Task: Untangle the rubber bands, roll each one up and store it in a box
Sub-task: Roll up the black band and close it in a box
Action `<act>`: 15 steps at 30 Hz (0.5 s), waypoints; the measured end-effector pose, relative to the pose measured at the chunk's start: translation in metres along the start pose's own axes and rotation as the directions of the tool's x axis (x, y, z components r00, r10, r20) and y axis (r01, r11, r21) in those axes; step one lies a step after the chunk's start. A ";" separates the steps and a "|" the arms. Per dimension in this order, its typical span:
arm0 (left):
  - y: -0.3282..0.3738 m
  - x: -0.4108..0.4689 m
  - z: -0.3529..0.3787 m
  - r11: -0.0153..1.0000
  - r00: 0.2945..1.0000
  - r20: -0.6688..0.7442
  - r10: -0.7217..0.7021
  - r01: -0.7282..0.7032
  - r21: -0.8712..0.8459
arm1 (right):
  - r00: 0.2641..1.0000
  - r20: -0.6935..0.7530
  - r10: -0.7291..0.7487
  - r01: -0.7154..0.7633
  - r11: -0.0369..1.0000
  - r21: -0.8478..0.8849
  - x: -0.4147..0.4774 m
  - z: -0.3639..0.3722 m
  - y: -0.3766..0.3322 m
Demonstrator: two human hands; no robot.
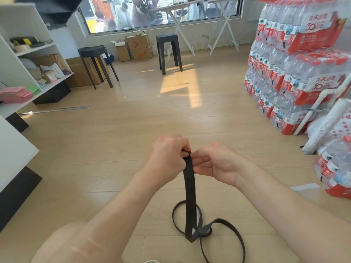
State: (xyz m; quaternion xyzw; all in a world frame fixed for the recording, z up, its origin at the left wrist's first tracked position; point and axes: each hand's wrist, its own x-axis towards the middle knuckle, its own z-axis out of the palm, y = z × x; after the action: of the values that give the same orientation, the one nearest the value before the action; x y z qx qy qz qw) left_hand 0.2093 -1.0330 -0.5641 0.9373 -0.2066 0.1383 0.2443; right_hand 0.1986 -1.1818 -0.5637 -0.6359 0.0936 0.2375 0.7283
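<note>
The left grip [167,158] is clenched round the top end of a dark rubber band [190,188]. The right grip [214,162] pinches the same end from the other side, and the two touch. The band hangs straight down to the wooden floor [123,133], where the rest of it lies in loose, crossing loops. Stacked packs of bottled water [296,73] stand at the right, well apart.

One wide-angle head-worn view — forward and down, close above left hand [168,158] and right hand [218,164]
</note>
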 end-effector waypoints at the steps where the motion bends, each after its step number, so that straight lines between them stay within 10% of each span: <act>1: -0.002 0.000 0.000 1.000 1.000 -0.014 0.010 -0.010 0.005 | 1.000 0.015 0.006 -0.006 1.000 0.027 0.000 -0.001 0.000; 15: -0.001 -0.003 -0.017 0.804 0.922 0.210 -0.325 0.386 -0.453 | 0.985 -0.081 -0.152 0.145 0.985 -0.093 0.005 -0.002 0.006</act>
State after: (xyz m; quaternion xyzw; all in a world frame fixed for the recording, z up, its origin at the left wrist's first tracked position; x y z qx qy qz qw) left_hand 0.2043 -1.0227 -0.5506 0.8742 -0.0695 -0.0241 0.4800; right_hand 0.2004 -1.1820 -0.5712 -0.6819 0.0674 0.1584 0.7109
